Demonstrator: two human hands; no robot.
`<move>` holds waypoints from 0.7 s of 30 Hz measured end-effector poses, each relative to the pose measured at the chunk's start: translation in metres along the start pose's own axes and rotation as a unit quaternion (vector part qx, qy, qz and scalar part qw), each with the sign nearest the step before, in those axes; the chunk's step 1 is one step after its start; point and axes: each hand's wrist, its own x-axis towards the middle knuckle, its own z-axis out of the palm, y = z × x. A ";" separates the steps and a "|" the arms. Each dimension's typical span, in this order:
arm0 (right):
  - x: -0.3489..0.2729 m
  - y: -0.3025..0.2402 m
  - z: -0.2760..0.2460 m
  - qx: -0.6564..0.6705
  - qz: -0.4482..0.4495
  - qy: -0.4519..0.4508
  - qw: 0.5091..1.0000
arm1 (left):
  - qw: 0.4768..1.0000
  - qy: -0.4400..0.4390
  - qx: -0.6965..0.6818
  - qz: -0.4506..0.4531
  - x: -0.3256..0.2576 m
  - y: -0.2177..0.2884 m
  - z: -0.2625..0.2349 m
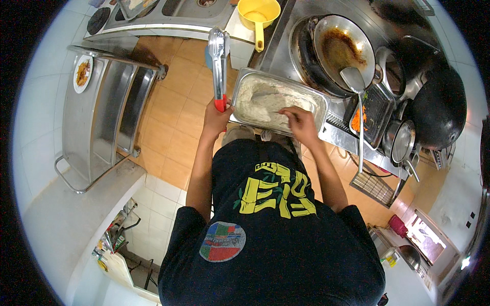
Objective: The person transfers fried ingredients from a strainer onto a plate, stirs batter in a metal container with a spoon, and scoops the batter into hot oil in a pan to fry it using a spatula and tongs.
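Where the stove (278,48) stretches across the upper right, a steel wok (332,41) is set, its bowl stained an oily brown. Just beside it, at the stove's near left edge, the tray (322,104) is found; how it is propped from below cannot be made out. Across the tray's floor a pale mix (255,104), floury or pasty, is spread unevenly and hollowed near the middle. Over the wok's near rim a spatula (353,79) is laid, its handle pointed toward the stove's near edge.

The tongs (218,56) are gripped by the left hand (217,120), steel tips up, near the tray's left end; whether the rim is also clasped is hard to tell. The right hand (301,122) is held over the tray's near right part, its fingers (289,110) drawn narrowly together; whether anything is pinched between them cannot be told.

From this, the step in hand is judged to be the working of the mix by the right hand, while the tongs are held ready. For the next move, short, shallow passes through the thicker mix seem to be called for, with the tray steadied at its left end so that it is not tipped.
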 end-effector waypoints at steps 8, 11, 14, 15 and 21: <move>-0.054 0.006 -0.057 -0.037 0.199 0.186 0.961 | 0.999 -0.021 0.026 -0.021 -0.002 0.015 -0.008; -0.051 0.034 -0.011 -0.033 0.130 0.240 0.962 | 0.999 -0.037 0.027 -0.030 0.001 0.018 -0.006; -0.013 -0.003 0.034 0.103 0.228 0.187 0.950 | 0.999 -0.043 0.006 -0.031 0.000 0.016 -0.008; 0.000 0.000 0.045 0.122 0.224 0.177 0.951 | 0.999 -0.042 -0.001 -0.025 0.001 0.018 -0.006; 0.028 -0.022 0.039 0.118 0.138 0.207 0.961 | 0.999 -0.041 0.016 -0.009 -0.001 0.015 -0.006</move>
